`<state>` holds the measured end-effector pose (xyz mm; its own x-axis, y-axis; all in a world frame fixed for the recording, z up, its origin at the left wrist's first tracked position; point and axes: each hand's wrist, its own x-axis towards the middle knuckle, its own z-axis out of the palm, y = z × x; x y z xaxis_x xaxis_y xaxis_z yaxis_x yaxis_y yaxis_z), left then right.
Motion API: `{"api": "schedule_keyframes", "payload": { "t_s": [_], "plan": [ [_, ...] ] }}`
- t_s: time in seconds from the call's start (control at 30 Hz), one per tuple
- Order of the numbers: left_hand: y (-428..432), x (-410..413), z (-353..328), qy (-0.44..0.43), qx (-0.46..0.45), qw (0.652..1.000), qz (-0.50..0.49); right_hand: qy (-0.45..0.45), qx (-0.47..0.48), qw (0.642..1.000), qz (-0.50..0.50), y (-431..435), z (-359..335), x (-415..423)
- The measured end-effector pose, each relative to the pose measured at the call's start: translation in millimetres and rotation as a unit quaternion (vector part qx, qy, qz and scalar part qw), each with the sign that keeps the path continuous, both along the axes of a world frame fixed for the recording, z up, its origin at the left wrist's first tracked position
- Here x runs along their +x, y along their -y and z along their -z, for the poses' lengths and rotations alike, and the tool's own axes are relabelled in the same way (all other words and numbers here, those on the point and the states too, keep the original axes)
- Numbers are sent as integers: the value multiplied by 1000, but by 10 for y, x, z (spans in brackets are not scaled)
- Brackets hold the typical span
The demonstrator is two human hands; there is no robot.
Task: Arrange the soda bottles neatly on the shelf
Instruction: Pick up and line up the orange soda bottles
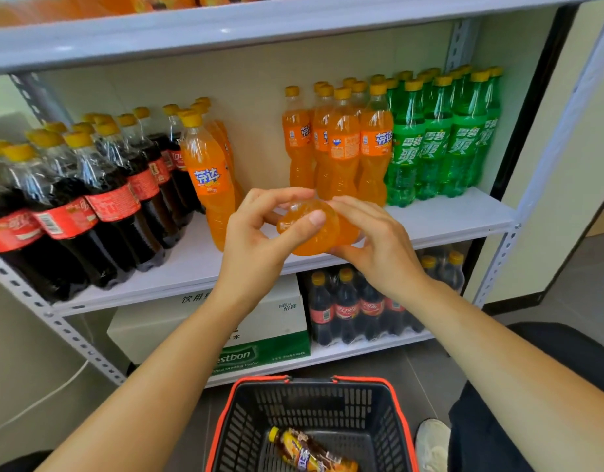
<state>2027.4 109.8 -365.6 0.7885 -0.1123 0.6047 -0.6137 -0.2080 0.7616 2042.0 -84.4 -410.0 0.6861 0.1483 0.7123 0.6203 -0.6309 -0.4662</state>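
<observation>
Orange soda bottle [309, 245] is lying sideways in both my hands, base facing me, just before the shelf [447, 216] edge. My left hand [256, 233] is curling round the base, thumb crossing it. My right hand [379, 240] is gripping its side. Both forearms are reaching forward over the basket [397, 403].

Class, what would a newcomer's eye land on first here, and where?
At the centre, the left hand and right hand grip an orange bottle, its base toward the camera. On the shelf behind, cola bottles stand left and green bottles right. Below, a basket holds one lying bottle.
</observation>
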Motion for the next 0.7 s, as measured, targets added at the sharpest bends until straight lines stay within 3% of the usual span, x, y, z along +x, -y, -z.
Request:
{"api": "schedule_keyframes", "payload": {
  "t_s": [0.13,0.33,0.7],
  "plan": [
    [-49,8,14,-62,-52,996,40,-11,-7,1000,14,5,35,27],
    [-102,5,83,-76,-91,988,99,-31,38,999,-12,16,76,73],
    [-150,-51,123,60,-28,993,99,-82,116,988,-57,-20,76,113]
  ]
}}
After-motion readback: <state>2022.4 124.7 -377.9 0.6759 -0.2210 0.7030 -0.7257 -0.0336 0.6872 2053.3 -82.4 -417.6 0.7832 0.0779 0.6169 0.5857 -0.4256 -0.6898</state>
